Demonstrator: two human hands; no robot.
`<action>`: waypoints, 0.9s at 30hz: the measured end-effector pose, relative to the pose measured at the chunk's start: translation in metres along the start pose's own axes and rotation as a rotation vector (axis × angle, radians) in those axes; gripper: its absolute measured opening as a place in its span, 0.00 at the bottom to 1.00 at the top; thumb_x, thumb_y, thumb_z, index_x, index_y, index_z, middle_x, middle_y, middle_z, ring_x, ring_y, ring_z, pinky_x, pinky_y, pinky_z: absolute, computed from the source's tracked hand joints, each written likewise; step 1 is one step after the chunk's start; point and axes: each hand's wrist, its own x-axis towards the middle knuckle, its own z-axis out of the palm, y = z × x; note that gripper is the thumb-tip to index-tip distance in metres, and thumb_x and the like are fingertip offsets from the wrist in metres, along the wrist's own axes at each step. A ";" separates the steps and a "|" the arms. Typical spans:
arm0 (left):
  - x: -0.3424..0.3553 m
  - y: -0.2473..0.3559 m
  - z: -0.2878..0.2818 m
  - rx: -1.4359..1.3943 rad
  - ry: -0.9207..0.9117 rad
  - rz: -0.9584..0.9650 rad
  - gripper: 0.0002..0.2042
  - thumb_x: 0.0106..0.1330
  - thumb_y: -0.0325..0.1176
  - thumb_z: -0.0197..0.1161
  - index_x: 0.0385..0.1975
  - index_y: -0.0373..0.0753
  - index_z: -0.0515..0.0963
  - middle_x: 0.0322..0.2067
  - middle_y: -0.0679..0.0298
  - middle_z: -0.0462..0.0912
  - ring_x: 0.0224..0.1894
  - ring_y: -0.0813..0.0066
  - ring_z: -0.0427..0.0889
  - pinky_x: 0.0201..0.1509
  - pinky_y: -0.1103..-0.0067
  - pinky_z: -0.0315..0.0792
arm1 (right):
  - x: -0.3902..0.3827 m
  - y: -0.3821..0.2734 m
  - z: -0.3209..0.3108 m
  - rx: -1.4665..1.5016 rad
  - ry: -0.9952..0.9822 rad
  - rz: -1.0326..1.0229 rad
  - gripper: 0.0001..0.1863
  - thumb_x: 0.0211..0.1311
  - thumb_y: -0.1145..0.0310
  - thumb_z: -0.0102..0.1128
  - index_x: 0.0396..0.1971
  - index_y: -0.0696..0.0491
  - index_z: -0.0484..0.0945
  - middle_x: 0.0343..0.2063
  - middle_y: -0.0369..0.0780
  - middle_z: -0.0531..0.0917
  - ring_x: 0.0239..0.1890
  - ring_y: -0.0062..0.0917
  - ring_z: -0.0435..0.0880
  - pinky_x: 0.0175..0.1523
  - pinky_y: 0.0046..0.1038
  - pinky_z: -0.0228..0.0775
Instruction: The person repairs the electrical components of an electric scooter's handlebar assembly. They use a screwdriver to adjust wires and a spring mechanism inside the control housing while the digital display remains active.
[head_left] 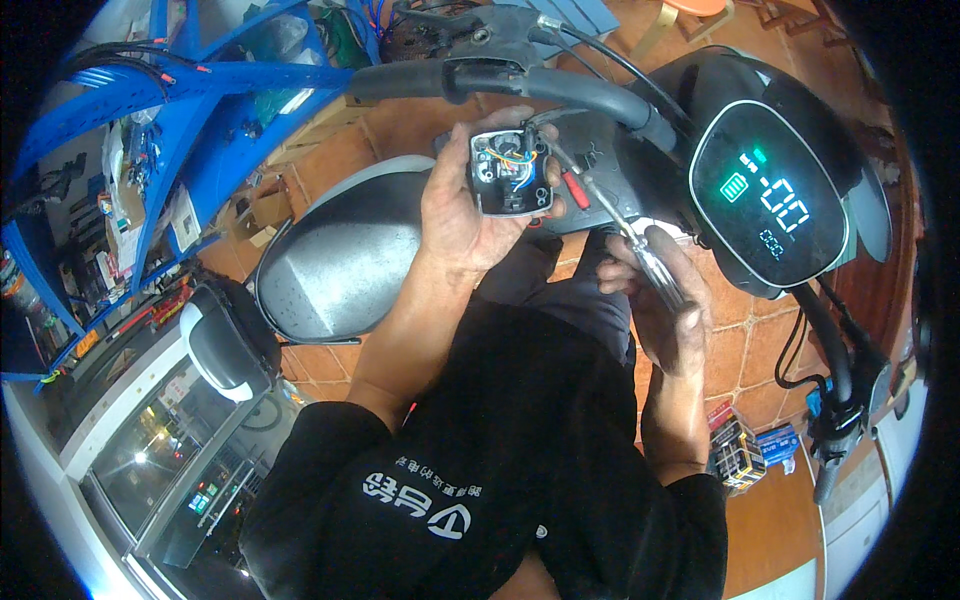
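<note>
while the left hand [462, 215] clasps an open switch housing [510, 172] — right hand [662, 300] grips a screwdriver [612, 217] — small colourful boxes [740, 452] lie below.

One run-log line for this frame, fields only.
left hand: holds open switch housing, wires exposed | right hand: grips screwdriver, tip at housing | nearby: handlebar, lit display

Switch housing [511, 172]: matt black plastic, coloured plastic-coated wires inside. Screwdriver [625, 235]: shiny metal shaft, clear glossy plastic handle. Display [768, 195] at right: glossy plastic. Seat [340, 255] at left: smooth semi-gloss vinyl. Floor [770, 520]: matt terracotta tile. Handlebar grip [395, 80], far: matt rubber.
</note>
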 end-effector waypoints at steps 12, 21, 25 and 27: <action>0.005 -0.007 -0.007 0.079 0.129 0.118 0.29 0.67 0.60 0.53 0.55 0.41 0.73 0.52 0.47 0.76 0.44 0.52 0.80 0.43 0.58 0.79 | 0.007 0.034 -0.005 0.114 -0.237 0.033 0.38 0.66 0.53 0.58 0.68 0.59 0.56 0.56 0.52 0.75 0.49 0.33 0.80 0.53 0.31 0.71; 0.007 -0.005 -0.007 0.067 0.016 0.094 0.26 0.70 0.53 0.49 0.54 0.36 0.74 0.52 0.46 0.76 0.46 0.51 0.79 0.45 0.58 0.78 | 0.019 0.034 0.002 0.038 -0.282 -0.015 0.27 0.68 0.66 0.49 0.63 0.58 0.57 0.31 0.41 0.76 0.31 0.21 0.73 0.38 0.23 0.66; 0.007 -0.008 0.008 0.087 0.141 0.126 0.26 0.68 0.54 0.53 0.51 0.35 0.73 0.46 0.47 0.78 0.40 0.56 0.82 0.39 0.61 0.80 | 0.021 0.023 0.005 -0.301 -0.128 -0.130 0.18 0.71 0.70 0.46 0.58 0.59 0.66 0.23 0.31 0.68 0.23 0.14 0.65 0.29 0.19 0.58; 0.006 -0.009 0.010 0.072 0.160 0.117 0.26 0.68 0.54 0.53 0.51 0.35 0.74 0.46 0.47 0.77 0.40 0.56 0.82 0.39 0.62 0.80 | 0.025 0.015 -0.001 -0.511 -0.107 -0.224 0.17 0.69 0.72 0.47 0.56 0.59 0.69 0.24 0.34 0.72 0.23 0.18 0.69 0.30 0.21 0.63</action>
